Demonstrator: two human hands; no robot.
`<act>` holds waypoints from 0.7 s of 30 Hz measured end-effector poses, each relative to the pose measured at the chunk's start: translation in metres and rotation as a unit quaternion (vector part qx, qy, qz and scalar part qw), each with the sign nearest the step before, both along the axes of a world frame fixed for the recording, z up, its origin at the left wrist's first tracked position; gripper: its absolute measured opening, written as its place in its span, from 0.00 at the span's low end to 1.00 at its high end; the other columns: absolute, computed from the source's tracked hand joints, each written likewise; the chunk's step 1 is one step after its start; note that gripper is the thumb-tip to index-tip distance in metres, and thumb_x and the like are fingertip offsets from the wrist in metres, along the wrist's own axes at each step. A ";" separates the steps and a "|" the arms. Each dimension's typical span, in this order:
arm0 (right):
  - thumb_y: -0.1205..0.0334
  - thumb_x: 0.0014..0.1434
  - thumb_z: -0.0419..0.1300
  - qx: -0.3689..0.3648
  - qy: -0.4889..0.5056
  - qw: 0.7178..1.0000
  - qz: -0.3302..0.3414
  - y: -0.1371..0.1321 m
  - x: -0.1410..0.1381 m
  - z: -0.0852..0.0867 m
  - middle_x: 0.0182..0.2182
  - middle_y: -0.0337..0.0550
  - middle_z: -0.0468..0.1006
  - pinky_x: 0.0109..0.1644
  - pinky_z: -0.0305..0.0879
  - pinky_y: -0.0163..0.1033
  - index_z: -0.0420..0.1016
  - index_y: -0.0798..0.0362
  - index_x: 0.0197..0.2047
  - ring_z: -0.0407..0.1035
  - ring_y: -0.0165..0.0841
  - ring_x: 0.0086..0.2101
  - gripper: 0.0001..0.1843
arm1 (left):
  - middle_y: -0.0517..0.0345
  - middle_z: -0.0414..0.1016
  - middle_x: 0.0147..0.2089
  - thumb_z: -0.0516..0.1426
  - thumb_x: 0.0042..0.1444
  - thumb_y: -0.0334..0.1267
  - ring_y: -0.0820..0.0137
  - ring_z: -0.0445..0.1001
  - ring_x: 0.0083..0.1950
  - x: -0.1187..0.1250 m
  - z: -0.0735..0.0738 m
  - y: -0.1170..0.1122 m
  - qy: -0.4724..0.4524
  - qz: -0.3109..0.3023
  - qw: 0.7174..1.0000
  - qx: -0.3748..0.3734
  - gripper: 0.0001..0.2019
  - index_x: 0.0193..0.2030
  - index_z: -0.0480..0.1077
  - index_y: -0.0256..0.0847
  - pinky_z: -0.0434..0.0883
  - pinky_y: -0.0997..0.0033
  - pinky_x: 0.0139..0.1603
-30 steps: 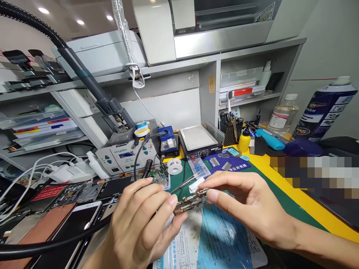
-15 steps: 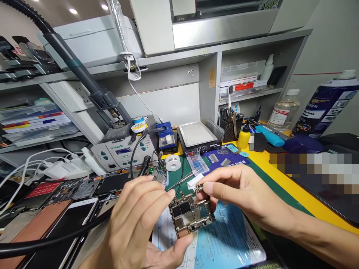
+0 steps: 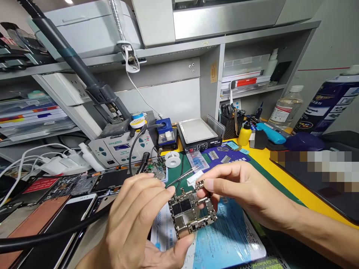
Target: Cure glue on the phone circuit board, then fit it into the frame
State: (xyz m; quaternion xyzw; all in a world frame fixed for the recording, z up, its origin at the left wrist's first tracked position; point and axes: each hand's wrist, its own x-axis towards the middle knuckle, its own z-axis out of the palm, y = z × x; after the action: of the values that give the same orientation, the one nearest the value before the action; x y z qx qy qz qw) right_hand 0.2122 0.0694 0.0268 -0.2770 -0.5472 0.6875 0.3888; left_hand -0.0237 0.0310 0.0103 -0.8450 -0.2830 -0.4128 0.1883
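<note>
One phone logic board (image 3: pixel 190 215) is held in the air between two hands, above a blue-and-white printed sheet (image 3: pixel 221 235) on the counter (image 3: pixel 291 190). Its component side faces up toward the camera, showing two black chips (image 3: pixel 181 207). The long axis runs from lower left to upper right, with the narrow end pointing up and right, away from the person.

The left hand (image 3: pixel 137 220) enters from the lower left with its fingers curled toward the board and its thumb pressed against the lower edge. The right hand (image 3: pixel 244 190) enters from the right with the forearm low. Its thumb and index finger are clamped on the narrow end, and its other fingers are curled behind the board.

Items nearest the hands, by count:
- One pair of tweezers (image 3: pixel 182 177) lies on a green cutting mat (image 3: pixel 175 179), just beyond the board.
- One roll of solder wire (image 3: pixel 173 159) stands farther back on the same mat.
- One second circuit board (image 3: pixel 155 170) sits in a clear tray (image 3: pixel 165 179), beyond the left hand.
- One black soldering iron handle (image 3: pixel 144 161) lies beside that tray.
- One heating plate (image 3: pixel 196 134) stands farther back on the counter.
</note>
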 end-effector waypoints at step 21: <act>0.60 0.60 0.67 -0.035 -0.011 0.999 -0.003 0.000 -0.002 0.000 0.29 0.39 0.81 0.33 0.65 0.28 0.83 0.56 0.33 0.71 0.23 0.28 0.09 | 0.42 0.76 0.44 0.72 0.37 0.33 0.56 0.74 0.49 0.004 -0.003 -0.001 -0.010 0.011 1.000 0.000 0.31 0.50 0.70 0.25 0.74 0.44 0.53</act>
State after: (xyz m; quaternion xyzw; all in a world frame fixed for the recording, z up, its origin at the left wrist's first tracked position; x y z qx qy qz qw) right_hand 0.2101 0.0696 0.0269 -0.2993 -0.5263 0.7018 0.3754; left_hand -0.0195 0.0300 0.0073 -0.8374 -0.2942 -0.4195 0.1901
